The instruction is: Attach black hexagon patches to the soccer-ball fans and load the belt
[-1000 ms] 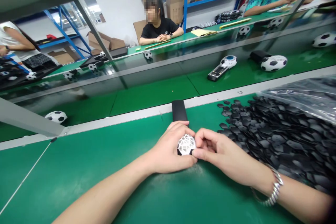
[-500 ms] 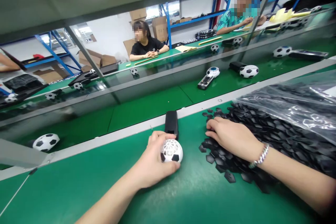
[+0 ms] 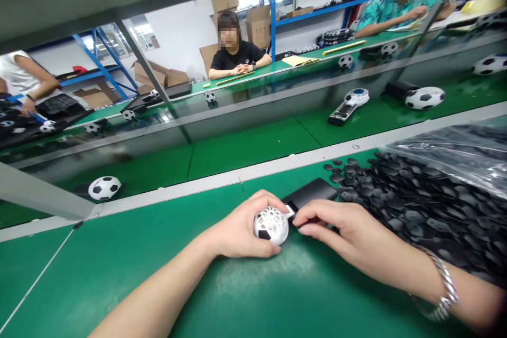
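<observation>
One small ball (image 3: 271, 226), lattice side up with black patches below, sits in my left hand (image 3: 241, 229), thumb and fingers closed around its sides. My right hand (image 3: 348, 237) is just beside it at 3 o'clock, fingertips pinched; a dark edge shows there, but I can't tell whether they grip a loose piece.

What has just changed: the right hand has come back from the black pieces (image 3: 400, 195), and the long black casing (image 3: 317, 191) has swung round to point towards 2 o'clock. To my eye, that puts the fingertips close enough for fine work around the lattice, with the left hand steadying it.

Further out, the black pieces spread at 2 to 3 o'clock, partly under clear plastic (image 3: 467, 156). Beyond the metal rail (image 3: 261, 170), a patched ball (image 3: 104, 188) lies towards 10 o'clock, an opened device (image 3: 344, 111) towards 1, and another patched ball (image 3: 425, 98) towards 2. Near 11 to 12, a person in a black shirt (image 3: 236, 58) sits with hands together.
</observation>
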`<state>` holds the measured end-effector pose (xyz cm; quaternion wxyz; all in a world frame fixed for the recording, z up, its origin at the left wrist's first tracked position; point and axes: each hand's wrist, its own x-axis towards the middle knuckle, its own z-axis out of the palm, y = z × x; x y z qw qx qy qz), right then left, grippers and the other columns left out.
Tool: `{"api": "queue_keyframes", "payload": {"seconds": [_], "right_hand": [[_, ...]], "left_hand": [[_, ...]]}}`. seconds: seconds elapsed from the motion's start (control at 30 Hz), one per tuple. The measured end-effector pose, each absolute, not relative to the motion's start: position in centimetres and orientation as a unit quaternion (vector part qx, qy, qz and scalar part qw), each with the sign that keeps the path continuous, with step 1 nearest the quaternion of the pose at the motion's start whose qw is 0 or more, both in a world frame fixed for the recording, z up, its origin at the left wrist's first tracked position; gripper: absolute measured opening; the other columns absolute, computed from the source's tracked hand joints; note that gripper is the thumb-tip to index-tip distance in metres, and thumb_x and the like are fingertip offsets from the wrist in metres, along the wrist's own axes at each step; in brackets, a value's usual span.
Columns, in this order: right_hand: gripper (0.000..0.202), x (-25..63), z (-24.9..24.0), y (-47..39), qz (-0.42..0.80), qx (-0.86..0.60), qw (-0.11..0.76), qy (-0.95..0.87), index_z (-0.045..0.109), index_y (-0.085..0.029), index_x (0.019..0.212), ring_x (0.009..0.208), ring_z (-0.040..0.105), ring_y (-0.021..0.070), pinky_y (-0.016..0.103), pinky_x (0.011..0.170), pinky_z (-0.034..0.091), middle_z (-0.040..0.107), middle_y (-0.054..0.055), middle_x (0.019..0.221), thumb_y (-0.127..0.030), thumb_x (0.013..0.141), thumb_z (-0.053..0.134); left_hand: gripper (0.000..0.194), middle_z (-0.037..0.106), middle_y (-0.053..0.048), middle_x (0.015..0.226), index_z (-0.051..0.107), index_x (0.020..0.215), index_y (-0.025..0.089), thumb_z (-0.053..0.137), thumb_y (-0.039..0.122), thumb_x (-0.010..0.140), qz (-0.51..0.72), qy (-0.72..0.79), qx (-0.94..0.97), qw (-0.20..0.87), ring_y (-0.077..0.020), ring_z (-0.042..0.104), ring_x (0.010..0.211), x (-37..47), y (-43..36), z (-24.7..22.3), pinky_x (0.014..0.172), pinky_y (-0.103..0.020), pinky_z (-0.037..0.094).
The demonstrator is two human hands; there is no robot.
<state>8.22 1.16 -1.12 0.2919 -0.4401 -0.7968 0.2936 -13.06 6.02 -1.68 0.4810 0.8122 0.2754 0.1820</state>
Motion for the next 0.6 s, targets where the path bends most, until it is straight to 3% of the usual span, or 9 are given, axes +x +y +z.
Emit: {"api": "queue_keyframes", "payload": {"seconds": [0.3,0.47,0.6], "right_hand": [[0.013,7.5,-2.3,1.1,0.274,-0.365,0.308,-0.835,0.064,-0.022,0.084,0.076,0.056,0.0149,0.025,0.067,0.044,0.063,0.001,0.079,-0.015,0.085,0.053],[0.01,7.3,-2.6,1.6,0.263,-0.365,0.324,-0.832,0.061,-0.02,0.078,0.075,0.053,0.0164,0.028,0.066,0.042,0.061,0.002,0.075,-0.02,0.085,0.054],[0.011,7.4,-2.6,1.7,0.269,-0.367,0.316,-0.833,0.06,-0.02,0.075,0.074,0.052,0.0162,0.028,0.066,0.042,0.061,0.001,0.073,-0.022,0.085,0.055]], "left_hand": [[0.057,0.048,-0.003,0.108,0.05,0.108,0.024,0.07,0.012,0.056,0.159,0.305,0.82,0.457,-0.0203,0.049,0.1,-12.5,5.1,-1.3,0.088,-0.033,0.041],[0.047,0.051,-0.003,0.098,0.053,0.096,0.02,0.076,0.022,0.055,0.204,0.358,0.804,0.428,-0.0184,0.052,0.09,-11.5,4.3,-1.3,0.08,-0.031,0.044],[0.043,0.052,-0.002,0.096,0.053,0.094,0.02,0.073,0.016,0.055,0.226,0.364,0.811,0.398,-0.0179,0.052,0.088,-11.2,3.9,-1.6,0.079,-0.03,0.044]]}}
